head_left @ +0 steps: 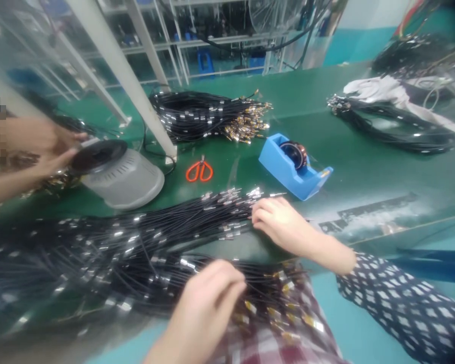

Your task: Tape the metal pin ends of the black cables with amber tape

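Black cables (182, 217) in 2 bunches along the near side of the green table (307, 111). With right hand (275, 220), at the silver tips of the farther bunch, fingers bent in nearly closed; cannot tell if gripping 1. With left hand (212, 298), over the nearer bunch, loosely curled, thumb close to fingers; cannot tell if holding any. Beyond, blue dispenser (282, 166) and orange scissors (202, 163). Far left, another person's hand (41, 146) by a grey device (131, 179).

Count gives 1 pair of orange-handled scissors (199, 172), 1 blue tape dispenser (282, 169), 1 tape roll (299, 156), 1 grey-bodied device (123, 180), and at least 4 black cable bundles (185, 215), individual cables (163, 222) overlapping uncountably.
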Available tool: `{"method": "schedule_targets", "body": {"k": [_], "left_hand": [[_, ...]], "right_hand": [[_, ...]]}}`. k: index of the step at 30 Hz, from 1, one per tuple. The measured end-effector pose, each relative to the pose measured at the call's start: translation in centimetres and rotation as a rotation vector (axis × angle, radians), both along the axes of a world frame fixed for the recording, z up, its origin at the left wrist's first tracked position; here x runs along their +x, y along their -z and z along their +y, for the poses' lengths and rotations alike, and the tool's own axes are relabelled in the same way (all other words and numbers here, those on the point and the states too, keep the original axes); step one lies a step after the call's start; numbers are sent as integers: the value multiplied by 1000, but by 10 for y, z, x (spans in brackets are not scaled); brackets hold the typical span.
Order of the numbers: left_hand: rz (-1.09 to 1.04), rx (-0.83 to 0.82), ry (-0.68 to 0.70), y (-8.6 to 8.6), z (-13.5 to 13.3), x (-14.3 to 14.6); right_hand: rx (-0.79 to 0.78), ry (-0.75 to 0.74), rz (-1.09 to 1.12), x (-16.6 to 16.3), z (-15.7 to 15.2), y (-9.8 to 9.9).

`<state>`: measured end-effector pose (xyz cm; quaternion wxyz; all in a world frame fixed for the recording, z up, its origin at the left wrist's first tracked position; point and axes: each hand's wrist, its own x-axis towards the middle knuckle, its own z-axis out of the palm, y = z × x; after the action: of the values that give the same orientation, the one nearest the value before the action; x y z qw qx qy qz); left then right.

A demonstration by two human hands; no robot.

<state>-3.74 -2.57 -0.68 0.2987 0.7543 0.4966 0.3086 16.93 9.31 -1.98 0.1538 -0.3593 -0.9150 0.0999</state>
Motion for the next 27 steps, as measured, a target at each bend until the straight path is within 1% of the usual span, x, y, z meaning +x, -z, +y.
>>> {"method": "schedule_targets", "body": {"k": [2, 3, 4, 5, 7, 8, 10, 11, 12, 14, 17, 19, 21, 23, 24, 27], "left_hand": [[58, 261, -159, -4, 7, -3], [99, 334, -199, -7, 11, -3], [128, 354, -197, -10, 15, -3], [130, 334, -162, -14, 19, -2], [66, 248, -110, -20, 24, 0], [18, 205, -122, -21, 25, 1], [-70, 108, -200, -21, 23, 1], [-105, 57, -246, -20, 22, 1], [-129, 2, -276, -19, 20, 0], [-159, -99, -309, -17, 17, 0], [-183, -197, -364, -15, 15, 1], [-196, -259, -380, -12, 14, 3], [-235, -350, -368, -7, 12, 5], [-356, -474, -344, -1, 11, 7], [-456, -512, -343, 2, 11, 7], [-790, -565, -308, 7, 15, 6]], "right_hand": [[20, -129, 101, 3, -3, -20], [1, -200, 175, 4, -6, -31], [-47, -259, 264, 3, -9, -41], [-129, -296, 364, 1, -12, -49], [-378, -280, 575, -5, -17, -56], [-527, -233, 676, -9, -19, -55], [-805, -99, 845, -18, -21, -46], [-906, -35, 910, -22, -21, -40], [-974, 20, 960, -26, -21, -34], [-1032, 87, 1021, -33, -21, -27], [-1066, 94, 1069, -42, -22, -26], [-1104, 87, 1060, -48, -23, -28], [-1127, 72, 995, -51, -24, -29], [-1127, 40, 899, -53, -24, -27], [-1121, 19, 850, -53, -23, -24], [-1112, -74, 725, -56, -18, -18]]}}
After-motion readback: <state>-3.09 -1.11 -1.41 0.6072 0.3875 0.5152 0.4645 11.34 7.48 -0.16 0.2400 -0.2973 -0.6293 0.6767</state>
